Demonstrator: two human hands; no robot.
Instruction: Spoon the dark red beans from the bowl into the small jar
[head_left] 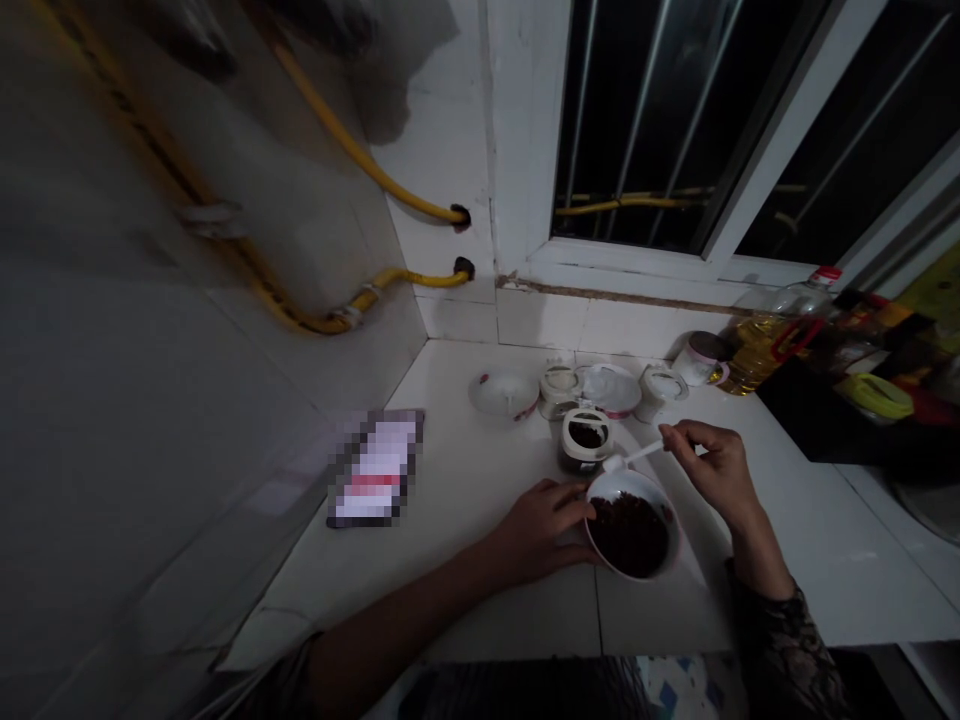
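Note:
My left hand [551, 525] grips the near-left rim of a white bowl [670, 500], which is tilted on the counter. Dark reddish-brown flakes [630, 535] lie in the bowl. Between the fingertips of my right hand [709, 465] is the handle of a small white spoon [637, 455]. Its head is over the bowl's far rim; whether it touches the rim I cannot tell. Just behind the bowl stands a seasoning jar [586, 440] with a white collar and dark contents.
Farther back on the counter are a white dish [504, 396], a white seasoning jar [559, 388], another dish [611, 388], a second white jar [660, 388] and a mug [701, 357]. An oil bottle [780, 325] stands right. A blurred phone-like slab [379, 465] lies left. Yellow pipes [330, 325] run along the wall.

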